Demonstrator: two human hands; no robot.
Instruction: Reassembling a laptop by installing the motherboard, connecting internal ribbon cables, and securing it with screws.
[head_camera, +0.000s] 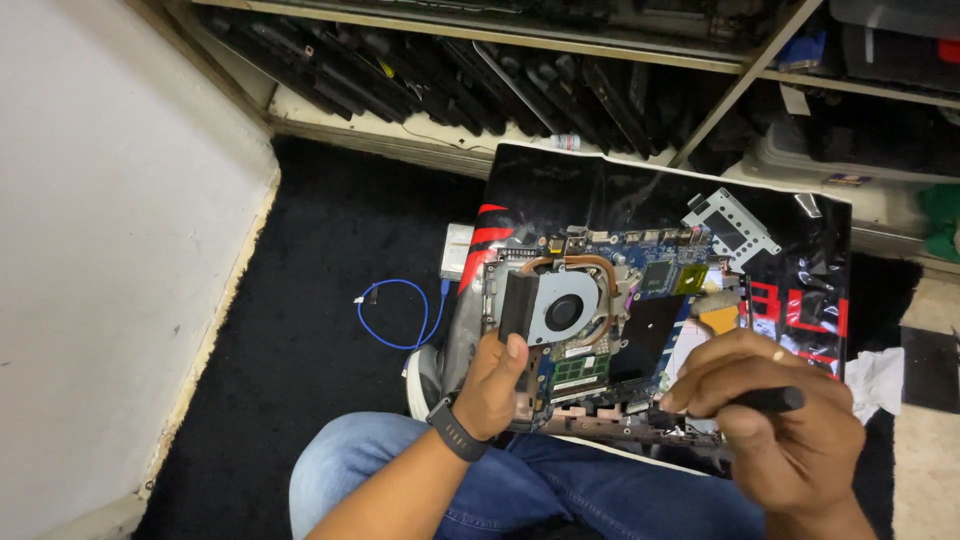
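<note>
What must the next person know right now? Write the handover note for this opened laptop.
Left hand: grips the left edge of the laptop board, thumb up near the fan.
Right hand: closed around a black screwdriver, tip hidden at the board's lower edge.
Board rests on the lap over a black mat, cover already off, fan and copper heat pipe still mounted.
Metal bracket lies loose at the upper right; blue cable on the floor.

Blue circuit board (640, 300), copper pipes; grey fan (563, 308); blue cable (400, 315); black mat (620, 195), red stripes; black carpet (320, 250).
</note>
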